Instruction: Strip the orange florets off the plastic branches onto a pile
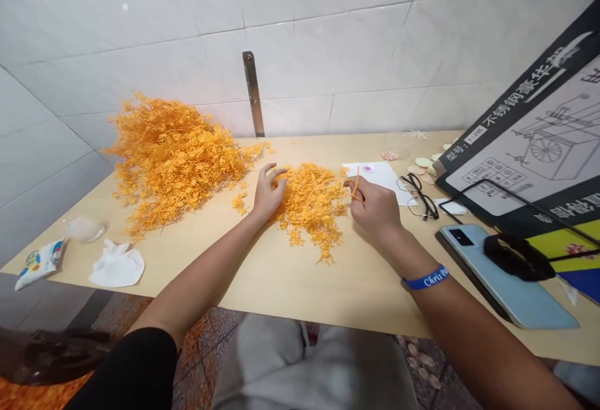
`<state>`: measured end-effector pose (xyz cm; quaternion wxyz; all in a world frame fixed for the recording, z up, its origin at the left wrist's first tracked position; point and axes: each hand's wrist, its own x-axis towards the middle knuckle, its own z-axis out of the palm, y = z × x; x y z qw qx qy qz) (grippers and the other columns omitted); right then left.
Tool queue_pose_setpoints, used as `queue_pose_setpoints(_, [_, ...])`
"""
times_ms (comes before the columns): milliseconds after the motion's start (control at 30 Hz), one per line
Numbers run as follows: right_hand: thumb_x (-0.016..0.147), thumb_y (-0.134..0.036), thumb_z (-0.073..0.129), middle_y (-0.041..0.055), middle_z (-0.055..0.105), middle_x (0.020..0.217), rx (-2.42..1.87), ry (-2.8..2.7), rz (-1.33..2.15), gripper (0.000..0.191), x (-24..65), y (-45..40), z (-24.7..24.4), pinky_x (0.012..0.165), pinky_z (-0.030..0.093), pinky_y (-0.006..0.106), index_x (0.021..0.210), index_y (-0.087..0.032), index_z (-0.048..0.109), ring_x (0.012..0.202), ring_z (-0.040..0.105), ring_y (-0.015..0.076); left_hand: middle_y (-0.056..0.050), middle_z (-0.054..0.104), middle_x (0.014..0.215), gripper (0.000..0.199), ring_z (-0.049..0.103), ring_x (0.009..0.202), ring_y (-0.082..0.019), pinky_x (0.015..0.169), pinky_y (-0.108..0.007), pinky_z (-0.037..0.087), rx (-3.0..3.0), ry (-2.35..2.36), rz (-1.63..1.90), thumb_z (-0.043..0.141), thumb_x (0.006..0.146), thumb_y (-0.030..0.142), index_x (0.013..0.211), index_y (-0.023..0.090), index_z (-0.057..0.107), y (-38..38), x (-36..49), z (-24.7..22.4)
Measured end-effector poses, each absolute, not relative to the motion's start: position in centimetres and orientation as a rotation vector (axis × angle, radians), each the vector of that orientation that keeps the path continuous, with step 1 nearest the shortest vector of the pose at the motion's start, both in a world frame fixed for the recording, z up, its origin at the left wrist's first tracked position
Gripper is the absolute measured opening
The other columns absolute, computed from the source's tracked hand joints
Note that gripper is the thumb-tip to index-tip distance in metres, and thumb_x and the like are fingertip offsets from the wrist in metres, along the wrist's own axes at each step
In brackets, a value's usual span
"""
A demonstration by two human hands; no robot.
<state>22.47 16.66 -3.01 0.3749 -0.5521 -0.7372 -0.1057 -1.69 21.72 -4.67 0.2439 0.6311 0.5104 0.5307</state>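
Observation:
A small heap of orange dried flower sprigs point(312, 200) lies on the table in front of me. My left hand point(270, 194) rests at the left side of this heap, its fingers bent and apart, with nothing visible in them. On the other side, my right hand point(377, 207) pinches a thin orange stem point(357, 186) that sticks up past the fingers. Its lower part is partly hidden by the hand. A much larger bunch of orange dried flowers point(175, 163) stands to the left, against the wall.
Eyeglasses point(417, 196) lie on white paper point(382, 175) at the right. Closer are a light-blue phone point(529, 300) and a large printed board point(529, 129). A tissue pack point(40, 264) and crumpled tissue point(116, 264) lie at the left edge. A metal bracket point(254, 94) is on the wall.

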Motion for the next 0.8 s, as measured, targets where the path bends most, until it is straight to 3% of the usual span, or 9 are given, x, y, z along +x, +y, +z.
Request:
queue_pose_setpoints(67, [0.078, -0.017, 0.041, 0.0075, 0.065, 0.062, -1.507, -1.913, -0.239, 0.032, 22.4, 16.6, -3.0, 0.056, 0.029, 0.028, 0.090, -0.015, 0.071, 0.057, 0.056, 0.0212, -0.015, 0.048, 0.141, 0.024, 0.055, 0.121, -0.026, 0.092, -0.037, 0.052, 1.905, 1.440, 1.473, 0.055, 0.089, 0.029, 0.105, 0.018, 0.070, 21.2, -1.7, -4.5])
queue_pose_setpoints(167, [0.083, -0.018, 0.042, 0.0101, 0.070, 0.070, -1.599, -1.924, -0.205, 0.032, 22.3, 16.6, -2.6, 0.057, 0.028, 0.029, 0.094, -0.015, 0.072, 0.061, 0.059, 0.0226, -0.014, 0.058, 0.132, 0.034, 0.058, 0.118, -0.025, 0.096, -0.040, 0.051, 2.057, 1.332, 1.460, 0.045, 0.096, 0.039, 0.108, 0.018, 0.068, 20.4, -1.6, -4.4])
queue_pose_setpoints(433, [0.085, -0.015, 0.044, 0.0123, 0.073, 0.081, -1.747, -1.870, -0.056, 0.039, 22.0, 16.2, -1.5, 0.060, 0.030, 0.031, 0.116, -0.016, 0.068, 0.071, 0.064, 0.0263, -0.015, 0.057, 0.137, 0.042, 0.053, 0.129, -0.025, 0.110, -0.044, 0.042, 2.242, 1.242, 1.451, 0.038, 0.099, 0.043, 0.107, 0.017, 0.070, 19.8, -1.2, -4.1])
queue_pose_setpoints(533, [0.086, -0.016, 0.045, 0.0123, 0.074, 0.085, -1.745, -1.841, 0.033, 0.040, 22.0, 16.4, -1.6, 0.062, 0.033, 0.032, 0.121, -0.016, 0.065, 0.077, 0.066, 0.0279, -0.013, 0.055, 0.141, 0.043, 0.049, 0.134, -0.026, 0.113, -0.049, 0.037, 2.281, 1.140, 1.498, 0.037, 0.099, 0.045, 0.115, 0.020, 0.067, 19.6, -1.1, -3.9])
queue_pose_setpoints(600, [0.086, -0.015, 0.046, 0.0123, 0.074, 0.086, -1.724, -1.836, 0.092, 0.041, 22.0, 16.5, -1.8, 0.063, 0.036, 0.032, 0.123, -0.016, 0.064, 0.080, 0.067, 0.0284, -0.012, 0.051, 0.145, 0.043, 0.045, 0.138, -0.026, 0.116, -0.054, 0.031, 2.294, 1.063, 1.533, 0.035, 0.099, 0.045, 0.124, 0.023, 0.063, 19.4, -1.1, -3.8])
queue_pose_setpoints(733, [0.087, -0.016, 0.045, 0.0138, 0.074, 0.089, -1.714, -1.837, 0.130, 0.043, 21.9, 16.6, -2.2, 0.065, 0.039, 0.033, 0.127, -0.015, 0.060, 0.080, 0.067, 0.0291, -0.009, 0.046, 0.150, 0.042, 0.039, 0.142, -0.029, 0.119, -0.064, 0.004, 2.328, 1.062, 1.462, 0.036, 0.099, 0.048, 0.130, 0.030, 0.058, 19.0, -0.9, -3.7])
queue_pose_setpoints(800, [0.087, -0.016, 0.045, 0.0141, 0.074, 0.091, -1.678, -1.829, 0.130, 0.045, 21.8, 16.5, -2.2, 0.067, 0.041, 0.034, 0.130, -0.014, 0.057, 0.080, 0.067, 0.0288, -0.009, 0.046, 0.150, 0.044, 0.038, 0.143, -0.029, 0.120, -0.063, 0.003, 2.319, 1.064, 1.441, 0.037, 0.098, 0.050, 0.132, 0.029, 0.057, 18.9, -0.8, -3.6])
